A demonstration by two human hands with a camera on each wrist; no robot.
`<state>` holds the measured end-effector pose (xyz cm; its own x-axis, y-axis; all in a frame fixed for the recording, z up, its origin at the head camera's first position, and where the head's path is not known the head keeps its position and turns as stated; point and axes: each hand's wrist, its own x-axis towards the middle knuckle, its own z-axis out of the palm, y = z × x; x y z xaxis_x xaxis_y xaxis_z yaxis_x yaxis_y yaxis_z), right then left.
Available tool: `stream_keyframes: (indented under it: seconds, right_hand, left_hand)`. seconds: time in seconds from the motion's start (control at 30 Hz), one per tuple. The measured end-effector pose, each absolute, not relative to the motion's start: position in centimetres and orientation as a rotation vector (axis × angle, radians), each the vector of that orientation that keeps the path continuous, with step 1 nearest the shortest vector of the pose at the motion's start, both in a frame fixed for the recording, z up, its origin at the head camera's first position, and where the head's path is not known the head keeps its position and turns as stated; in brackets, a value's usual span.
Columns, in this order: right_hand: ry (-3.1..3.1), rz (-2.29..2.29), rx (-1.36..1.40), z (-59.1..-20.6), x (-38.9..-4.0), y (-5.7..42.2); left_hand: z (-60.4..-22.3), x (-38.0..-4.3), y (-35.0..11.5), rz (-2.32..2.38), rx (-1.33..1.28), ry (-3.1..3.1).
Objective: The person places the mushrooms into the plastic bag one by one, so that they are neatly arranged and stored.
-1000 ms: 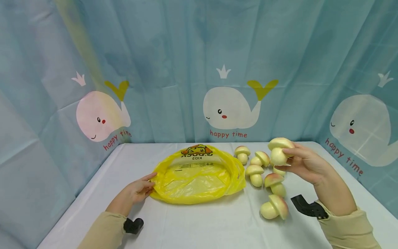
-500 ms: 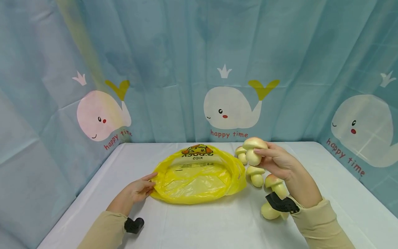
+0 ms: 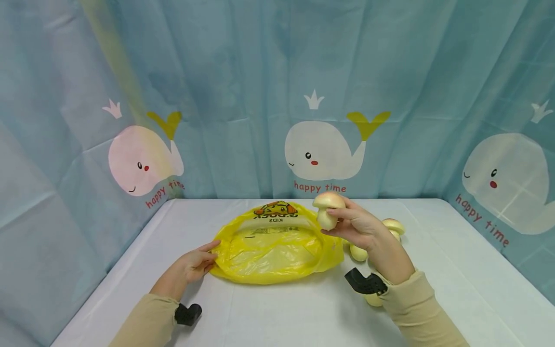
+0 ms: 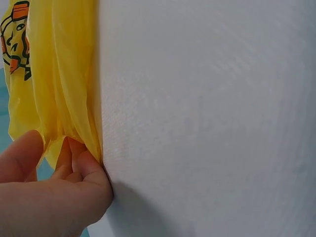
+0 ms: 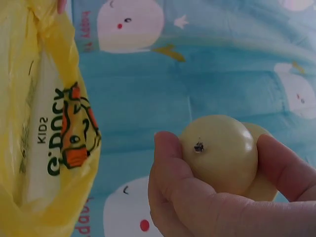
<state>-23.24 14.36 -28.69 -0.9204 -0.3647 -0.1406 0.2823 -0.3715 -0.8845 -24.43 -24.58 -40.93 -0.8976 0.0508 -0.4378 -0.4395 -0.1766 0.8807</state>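
Note:
A yellow plastic bag (image 3: 277, 274) with a printed duck lies on the table, its mouth spread toward me. My left hand (image 3: 192, 266) pinches the bag's left rim between thumb and fingers, as the left wrist view also shows. In my right hand (image 3: 362, 227) is a toy mushroom (image 3: 327, 205), pale yellow with a faintly pink cap, held upright by its stem. It hangs over the bag's right rim, apart from it. In the right wrist view the mushroom's round stem end (image 5: 222, 153) faces the camera, between thumb and fingers.
More toy mushrooms lie right of the bag, partly hidden by my right arm: one at the back (image 3: 393, 225), a pale stem (image 3: 359, 253) by the bag and another piece (image 3: 374, 300) nearer me. A blue whale-print curtain (image 3: 243, 144) stands behind the white table (image 3: 269, 318).
My right hand has carried the mushroom left, from above the other mushrooms to the bag's right rim. The left hand and the bag have stayed in place.

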Motion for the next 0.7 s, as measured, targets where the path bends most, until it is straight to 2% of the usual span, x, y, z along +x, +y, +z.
stream_keyframes:
  seconds: [0.7]
  right_hand:
    - [1.633,-2.102,0.054,-30.7,-25.2,8.5]
  left_hand:
    - [-40.7,-24.3,-24.1,2.126,-0.481,1.821]
